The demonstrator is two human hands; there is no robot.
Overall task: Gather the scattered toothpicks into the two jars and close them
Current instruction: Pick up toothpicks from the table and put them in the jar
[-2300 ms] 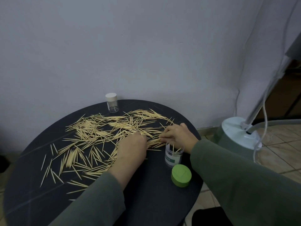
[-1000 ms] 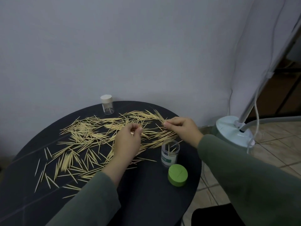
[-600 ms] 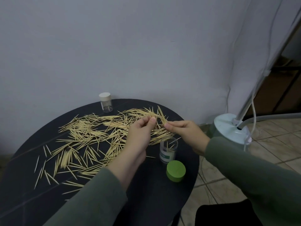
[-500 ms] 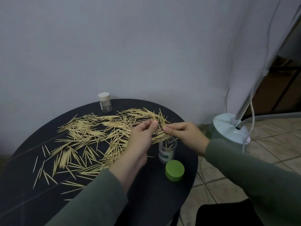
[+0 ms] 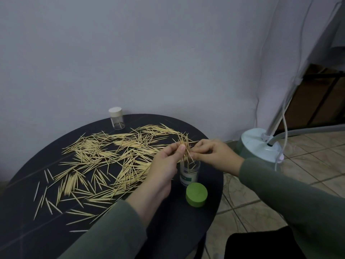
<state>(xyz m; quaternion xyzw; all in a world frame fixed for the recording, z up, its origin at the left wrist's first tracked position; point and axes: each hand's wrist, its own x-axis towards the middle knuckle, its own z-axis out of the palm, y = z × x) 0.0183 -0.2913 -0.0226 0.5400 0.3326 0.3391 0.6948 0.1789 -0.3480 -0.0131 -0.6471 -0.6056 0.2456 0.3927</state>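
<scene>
Hovering just below the two hands, the green lid (image 5: 196, 197) lies off on the dark surface (image 5: 168, 230), and right beyond it stands the open jar (image 5: 189, 171), directly under the fingers. The left hand (image 5: 164, 165) and the right hand (image 5: 212, 155) meet above its mouth, both pinching one small bundle of toothpicks (image 5: 185, 148) that splays out like a fan at the top. That splay looks like the trouble: I'd guess the tips miss the narrow mouth and spill, or a knuckle nudges the light jar over beside the lid. Left of the left hand, the scattered toothpicks (image 5: 104, 161) cover most of the surface, so the job is barely begun. Farthest off, past both hands, the second jar (image 5: 116, 118) stands capped by the wall.

Two seconds ago both hands were flat down raking at the pile; they have since lifted, joined and carried the bundle over the jar.
</scene>
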